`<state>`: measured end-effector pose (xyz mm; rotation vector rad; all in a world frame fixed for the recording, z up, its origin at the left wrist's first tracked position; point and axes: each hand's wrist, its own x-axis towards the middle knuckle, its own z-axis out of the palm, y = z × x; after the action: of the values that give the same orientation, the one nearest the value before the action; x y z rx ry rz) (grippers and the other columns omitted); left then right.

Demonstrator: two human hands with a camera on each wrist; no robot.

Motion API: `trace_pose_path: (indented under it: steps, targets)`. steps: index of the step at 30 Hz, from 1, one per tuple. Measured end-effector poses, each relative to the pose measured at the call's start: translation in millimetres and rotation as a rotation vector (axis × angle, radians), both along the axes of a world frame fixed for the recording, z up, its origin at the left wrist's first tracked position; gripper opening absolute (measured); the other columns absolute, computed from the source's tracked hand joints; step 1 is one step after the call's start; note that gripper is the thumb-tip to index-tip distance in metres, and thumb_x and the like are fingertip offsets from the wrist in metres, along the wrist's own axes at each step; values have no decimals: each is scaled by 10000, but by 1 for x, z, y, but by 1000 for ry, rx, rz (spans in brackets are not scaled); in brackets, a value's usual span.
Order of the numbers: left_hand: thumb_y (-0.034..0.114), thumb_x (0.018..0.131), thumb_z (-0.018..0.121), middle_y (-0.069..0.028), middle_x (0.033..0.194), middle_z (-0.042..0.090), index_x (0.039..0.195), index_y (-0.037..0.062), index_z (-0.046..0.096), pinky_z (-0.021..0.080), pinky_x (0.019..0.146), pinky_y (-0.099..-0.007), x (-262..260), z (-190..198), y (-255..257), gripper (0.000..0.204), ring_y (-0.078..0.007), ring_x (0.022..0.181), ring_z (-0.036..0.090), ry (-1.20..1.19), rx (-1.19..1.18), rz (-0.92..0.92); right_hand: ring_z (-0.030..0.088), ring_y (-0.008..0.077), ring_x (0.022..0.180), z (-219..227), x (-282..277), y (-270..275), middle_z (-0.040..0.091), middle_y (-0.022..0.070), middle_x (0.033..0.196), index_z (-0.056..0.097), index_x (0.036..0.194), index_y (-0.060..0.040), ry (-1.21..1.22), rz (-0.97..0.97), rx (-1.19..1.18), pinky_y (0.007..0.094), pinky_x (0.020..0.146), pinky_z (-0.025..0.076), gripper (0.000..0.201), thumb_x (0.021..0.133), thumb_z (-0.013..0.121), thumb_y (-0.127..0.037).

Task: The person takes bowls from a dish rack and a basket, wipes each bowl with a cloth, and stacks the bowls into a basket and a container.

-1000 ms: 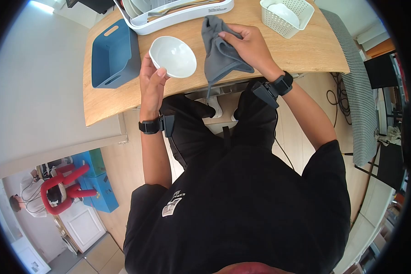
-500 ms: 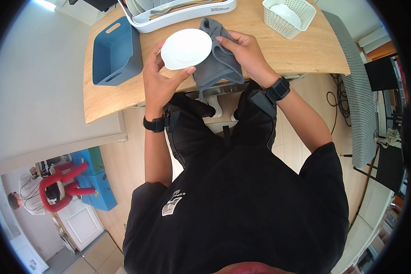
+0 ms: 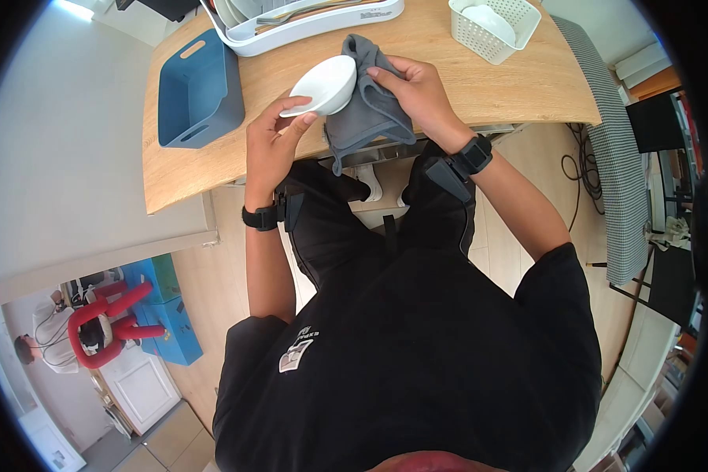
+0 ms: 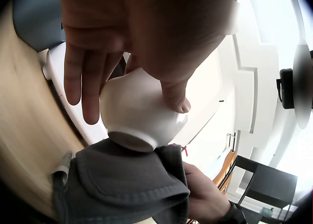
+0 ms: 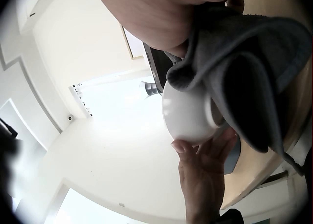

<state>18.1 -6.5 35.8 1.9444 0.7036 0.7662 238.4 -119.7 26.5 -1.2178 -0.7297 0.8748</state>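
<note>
A white bowl [image 3: 327, 85] is tilted in the air over the table's front edge. My left hand [image 3: 274, 141] pinches its rim, thumb on one side and fingers on the other. In the left wrist view the bowl's foot [image 4: 131, 142] lies against a grey cloth [image 4: 127, 180]. My right hand [image 3: 423, 96] grips that cloth [image 3: 370, 114] by its upper part, and the rest hangs in folds beside the bowl. In the right wrist view the cloth covers part of the bowl [image 5: 188, 111].
On the wooden table [image 3: 425, 39] a blue bin [image 3: 224, 94] stands left. A white dish rack [image 3: 322, 23] with plates and utensils is at the back. At the right, a white perforated basket [image 3: 492, 49] holds a white bowl [image 3: 489, 23].
My left hand has brought the bowl rightward to the cloth and turned it, so its foot now faces the cloth. My right hand has shifted slightly left and down with the cloth.
</note>
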Motion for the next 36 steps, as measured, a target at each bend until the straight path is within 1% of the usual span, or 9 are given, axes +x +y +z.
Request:
trace_pose_path:
  steps: [2,6,12,15,17,27,33,35,36]
  targets:
    - [226,980,699,-165,1138,726,1162,-16,703,542,894,-303,-2,-5,2,303,-199,939,716,-152,-202,-157,665,60,832,-2,0,0,754,42,991,704,1217,29,-78,-4,8,224,746,542,281,978,672,-115]
    - [307,1034,616,-143,1067,727,1112,-21,714,532,847,-286,3,-6,-4,351,-168,871,694,-218,-363,-216,656,52,823,-1,-3,2,755,43,983,707,1214,25,-110,33,27,225,735,541,277,973,675,-108]
    - [353,1039,604,-41,835,650,984,-40,721,481,677,-277,30,9,-19,414,-130,668,559,-368,-100,6,654,53,809,-4,-11,1,757,44,952,723,1180,25,-28,89,-9,224,727,534,268,962,693,-130]
    - [341,1024,633,-27,762,612,871,-41,705,441,591,-294,30,15,-18,418,-119,613,514,-259,-117,108,658,62,795,-3,-16,-2,760,51,928,733,1153,26,-145,147,-35,233,724,533,271,951,709,-153]
    - [311,1005,666,-55,660,553,792,-50,655,392,530,-330,30,14,-13,419,-114,567,468,6,56,171,662,71,781,3,-22,-4,764,61,899,745,1118,20,-249,190,-35,252,717,531,259,934,720,-161]
    - [245,980,679,-183,615,493,752,-53,605,350,509,-369,21,24,-9,383,-288,525,388,71,360,-40,656,70,810,12,-14,-4,773,84,956,724,1174,21,-449,218,-23,254,747,534,285,945,716,-147]
    - [253,995,666,-91,588,542,781,-49,665,369,517,-315,14,27,-8,370,-153,525,429,9,155,-50,668,99,739,18,-4,0,773,117,882,749,1125,-15,-495,112,-20,280,705,530,245,916,712,-137]
    - [294,1020,640,-16,639,590,860,-32,727,382,521,-255,15,24,-8,374,-80,561,466,-94,-270,26,638,49,795,22,1,0,777,92,945,713,1192,18,-491,69,-59,245,720,527,294,944,711,-141]
    - [294,1020,640,-16,639,590,860,-32,727,382,521,-255,16,21,-7,374,-80,561,466,-104,-270,25,638,49,795,23,3,2,777,92,945,713,1192,18,-500,69,-59,245,720,527,294,944,711,-141]
